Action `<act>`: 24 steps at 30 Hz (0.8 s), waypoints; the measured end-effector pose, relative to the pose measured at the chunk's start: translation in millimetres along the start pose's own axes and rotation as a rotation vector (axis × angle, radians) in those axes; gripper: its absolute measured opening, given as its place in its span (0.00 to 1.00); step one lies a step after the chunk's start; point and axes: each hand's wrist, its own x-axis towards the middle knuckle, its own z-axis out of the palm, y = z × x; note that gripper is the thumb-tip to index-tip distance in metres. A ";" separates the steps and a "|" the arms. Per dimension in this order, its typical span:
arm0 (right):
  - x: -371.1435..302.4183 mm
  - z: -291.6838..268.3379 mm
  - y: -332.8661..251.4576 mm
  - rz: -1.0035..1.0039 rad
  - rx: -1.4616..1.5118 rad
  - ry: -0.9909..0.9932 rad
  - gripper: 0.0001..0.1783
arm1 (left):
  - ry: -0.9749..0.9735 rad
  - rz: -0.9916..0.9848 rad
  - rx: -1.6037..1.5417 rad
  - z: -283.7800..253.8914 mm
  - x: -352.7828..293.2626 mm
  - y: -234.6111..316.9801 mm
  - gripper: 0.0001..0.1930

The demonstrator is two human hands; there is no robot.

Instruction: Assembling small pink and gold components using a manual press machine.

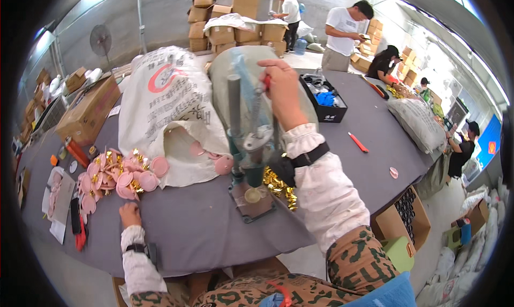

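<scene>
My right hand (284, 93) is raised and wrapped round the red-knobbed lever (266, 83) of a hand press, with the index finger stretched out. The hand press (254, 143) stands upright on the table, with a spring, a grey column and a square base. A small pale round piece (252, 195) sits on the base under the ram. Low on the left, my left hand (130, 215) rests on the table with curled fingers, beside a pile of pink round discs (126, 179) mixed with gold metal clips. Whatever its fingers may hold is hidden.
A white woven sack (171, 93) spills pink discs behind the press; a greenish sack (225, 66) stands beside it. Gold clips (278, 188) lie right of the base. A black box (325, 101), a red-handled cutter (357, 142) and a grey sack (416, 119) are further right. Several people work beyond.
</scene>
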 end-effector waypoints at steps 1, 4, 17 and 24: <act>1.4 1.8 1.5 0.006 0.030 -0.019 0.13 | -0.073 0.010 0.009 -1.5 -7.3 -9.8 0.07; 2.5 -2.9 8.5 -0.020 0.071 -0.041 0.13 | -0.081 0.013 -0.216 -37.7 -22.3 32.4 0.11; 37.3 -23.2 30.9 -0.683 -1.281 -0.195 0.12 | -0.263 -0.247 -0.963 -34.2 -24.6 225.2 0.28; 7.0 2.9 17.7 -0.100 -0.006 -0.089 0.13 | -0.274 -0.073 -0.920 -31.0 -6.4 335.4 0.35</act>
